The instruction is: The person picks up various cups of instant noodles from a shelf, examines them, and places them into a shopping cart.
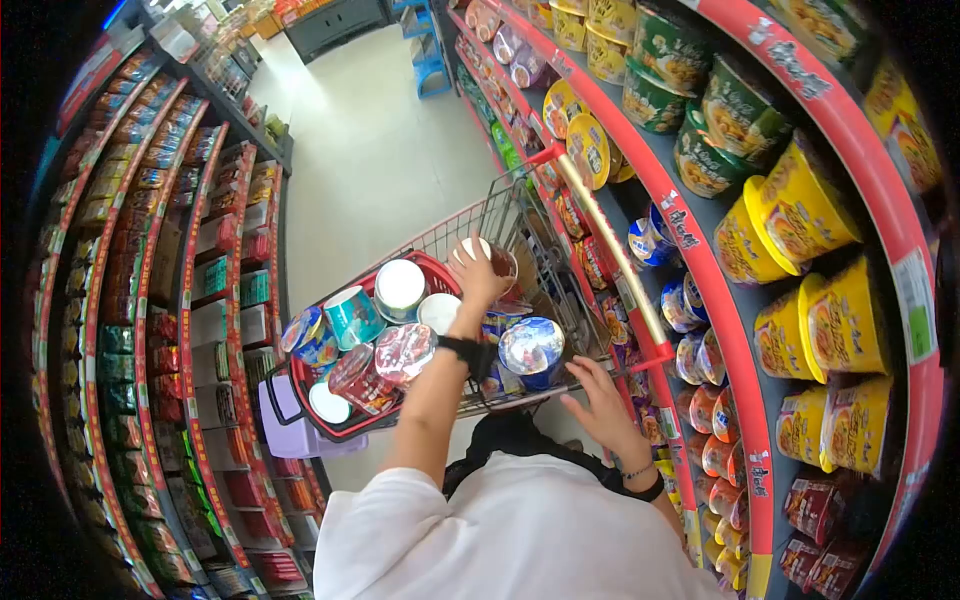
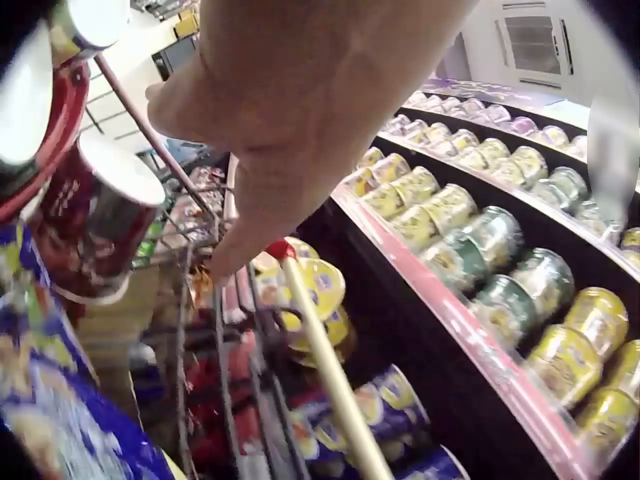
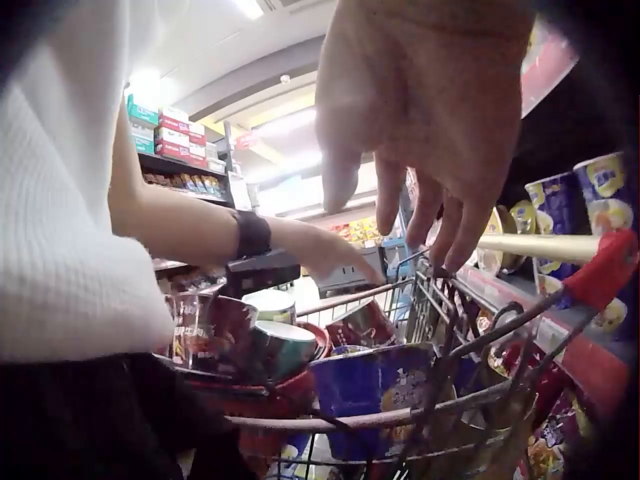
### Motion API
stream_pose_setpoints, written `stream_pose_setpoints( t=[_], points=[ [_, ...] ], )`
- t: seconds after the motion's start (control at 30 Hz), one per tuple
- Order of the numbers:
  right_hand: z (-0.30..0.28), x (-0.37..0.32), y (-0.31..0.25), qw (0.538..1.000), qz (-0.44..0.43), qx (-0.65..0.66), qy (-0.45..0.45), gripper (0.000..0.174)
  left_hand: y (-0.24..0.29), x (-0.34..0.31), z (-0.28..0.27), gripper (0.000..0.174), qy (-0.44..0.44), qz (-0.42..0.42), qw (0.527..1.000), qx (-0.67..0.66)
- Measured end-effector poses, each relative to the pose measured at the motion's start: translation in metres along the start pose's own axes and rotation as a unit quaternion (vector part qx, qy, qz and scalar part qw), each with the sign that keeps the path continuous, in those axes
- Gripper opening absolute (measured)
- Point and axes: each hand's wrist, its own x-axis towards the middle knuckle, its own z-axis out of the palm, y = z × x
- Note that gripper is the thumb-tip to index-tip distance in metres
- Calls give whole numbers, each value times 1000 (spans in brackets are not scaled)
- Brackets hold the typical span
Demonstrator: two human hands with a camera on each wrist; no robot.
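Note:
In the head view my left hand (image 1: 478, 278) reaches over the cart with fingers extended, overlapping a dark red instant noodle cup (image 1: 505, 264). The left wrist view shows that cup (image 2: 108, 205) lying tilted beside the hand (image 2: 290, 120). Seen from the right wrist, the left fingers reach just above the red cup (image 3: 362, 325). My right hand (image 1: 605, 408) hangs by the cart's near side, fingers relaxed and holding nothing. A blue noodle bucket (image 1: 532, 346) sits in the cart near it. A red basket (image 1: 440, 272) in the cart holds several noodle cups.
The wire shopping cart (image 1: 420, 240) has a pale handle bar (image 1: 603, 235) along its right side. Shelves of noodle buckets (image 1: 840, 320) stand close on the right. Packaged snacks fill the left shelves (image 1: 130, 250). A lilac container (image 1: 285, 420) shows beneath the basket. Pale floor (image 1: 350, 130) stretches ahead.

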Motion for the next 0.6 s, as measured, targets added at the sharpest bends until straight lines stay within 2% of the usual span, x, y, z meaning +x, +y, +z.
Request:
stream_pose_setpoints(
  t=[0.07,0.17,0.27,0.33,0.37,0.4,0.43,0.53,0.57,0.6],
  points=[
    [3,10,-1,1000,24,9,3,49,-24,37,-3,143,-99,-15,993,62],
    [4,23,4,998,57,22,16,48,-42,69,8,147,-198,-10,972,123],
    [8,27,9,995,89,32,23,48,-48,78,23,138,-252,-19,961,112],
    [11,26,12,993,108,36,24,47,-46,79,15,131,-259,-9,961,97],
    [13,25,13,992,116,41,21,47,-42,79,9,125,-255,-3,964,78],
    [14,26,14,991,121,45,19,47,-39,73,7,115,-185,8,979,80],
    [14,27,14,991,124,47,21,47,-37,71,0,115,-188,10,979,82],
    [13,28,10,991,121,52,26,46,-16,57,-39,107,-3,66,998,-17],
    [13,29,9,992,107,51,32,46,-5,48,-53,107,-3,69,997,-16],
    [12,29,8,994,93,50,39,46,4,38,-64,107,41,31,994,-101]
  ],
)
